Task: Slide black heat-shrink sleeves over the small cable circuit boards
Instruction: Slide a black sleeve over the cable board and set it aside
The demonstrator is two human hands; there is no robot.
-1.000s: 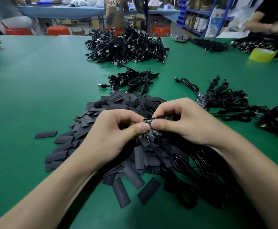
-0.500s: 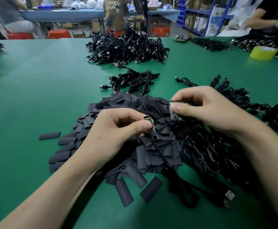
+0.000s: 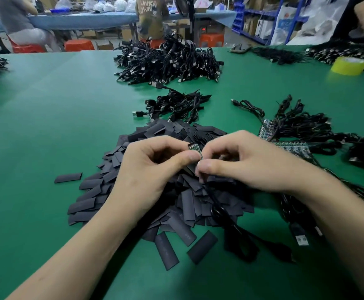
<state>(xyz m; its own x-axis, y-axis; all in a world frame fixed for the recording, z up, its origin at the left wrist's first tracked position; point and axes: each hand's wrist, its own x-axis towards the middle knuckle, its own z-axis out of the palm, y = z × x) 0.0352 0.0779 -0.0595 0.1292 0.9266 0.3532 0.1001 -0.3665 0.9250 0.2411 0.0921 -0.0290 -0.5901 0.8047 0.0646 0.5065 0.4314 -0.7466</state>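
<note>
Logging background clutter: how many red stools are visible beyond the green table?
3 red stools: one under the seated person far left, one beside it, one right of the cable pile. Another may be hidden behind that pile.

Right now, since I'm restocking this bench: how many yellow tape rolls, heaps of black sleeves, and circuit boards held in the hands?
yellow tape roll: 1
heap of black sleeves: 1
circuit board pinched by left hand and right hand: 1
Total: 3

Green worktop [image 3: 46, 126], workshop behind
A yellow tape roll [image 3: 349, 66] sits far right; orange stools [image 3: 79, 44], a blue-covered table [image 3: 90, 18] and blue shelving [image 3: 249, 29] stand beyond the far edge.
</note>
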